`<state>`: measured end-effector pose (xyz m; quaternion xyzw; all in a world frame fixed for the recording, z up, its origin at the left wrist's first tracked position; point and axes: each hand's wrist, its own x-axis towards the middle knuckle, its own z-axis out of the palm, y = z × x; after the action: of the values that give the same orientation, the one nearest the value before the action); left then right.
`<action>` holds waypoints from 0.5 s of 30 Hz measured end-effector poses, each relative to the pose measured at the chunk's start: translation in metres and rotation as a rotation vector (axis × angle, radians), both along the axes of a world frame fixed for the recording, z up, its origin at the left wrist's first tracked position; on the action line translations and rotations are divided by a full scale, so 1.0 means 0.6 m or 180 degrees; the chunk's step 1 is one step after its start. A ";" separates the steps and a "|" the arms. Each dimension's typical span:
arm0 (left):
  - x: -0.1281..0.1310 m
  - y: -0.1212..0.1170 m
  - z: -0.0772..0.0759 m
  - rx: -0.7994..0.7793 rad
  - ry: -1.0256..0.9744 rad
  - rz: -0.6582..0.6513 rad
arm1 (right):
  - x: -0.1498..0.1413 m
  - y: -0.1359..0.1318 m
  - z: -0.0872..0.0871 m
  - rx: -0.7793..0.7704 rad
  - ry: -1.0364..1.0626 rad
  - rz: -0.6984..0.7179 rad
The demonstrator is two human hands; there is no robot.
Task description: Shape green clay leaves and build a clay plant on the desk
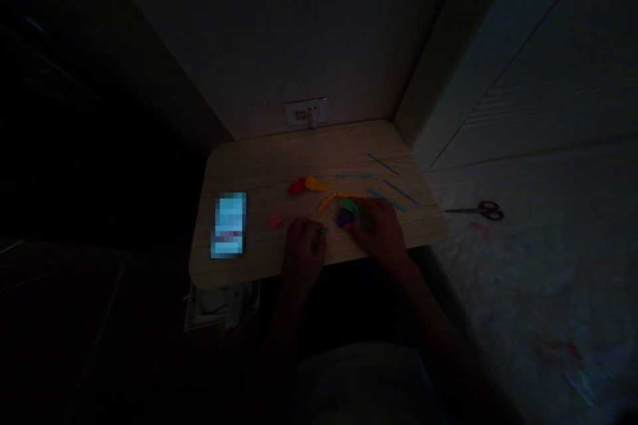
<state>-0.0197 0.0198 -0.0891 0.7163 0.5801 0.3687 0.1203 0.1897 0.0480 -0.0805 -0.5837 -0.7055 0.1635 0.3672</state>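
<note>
In the dim head view, my left hand (303,252) is over the front of the small wooden table (239,166), its fingertips pinched on a small green piece of modelling clay (323,230). My right hand (383,232) curls around a bumpy purple clay bunch of grapes (345,217), thumb and fingers at its right side. A green clay leaf (350,204) lies at the top of the bunch, by my right fingertips. Just behind it curves a ridged orange clay strip (329,199). A pink clay lump (276,220) sits left of my left hand.
Farther back lie a red clay piece (296,187) and an orange-yellow one (316,184). Several thin blue modelling tools, one flat blue tool (387,200) among them, lie at the right. A lit phone (229,226) is at the left. Scissors (481,211) rest beyond the right edge.
</note>
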 end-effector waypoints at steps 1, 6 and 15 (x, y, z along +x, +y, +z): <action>0.000 0.000 0.000 -0.0002 0.0003 0.0000 | 0.001 0.000 -0.001 -0.0008 0.0009 0.0032; -0.004 0.000 -0.005 -0.0022 -0.0005 -0.0004 | 0.011 -0.004 -0.004 0.0081 0.0247 0.0123; 0.008 -0.015 0.016 0.0057 -0.1182 -0.0110 | -0.005 -0.059 0.041 0.0299 0.0952 -0.0002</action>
<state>-0.0151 0.0110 -0.0795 0.6469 0.5322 0.4976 0.2252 0.1866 0.0126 -0.0561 -0.5353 -0.6497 0.2153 0.4951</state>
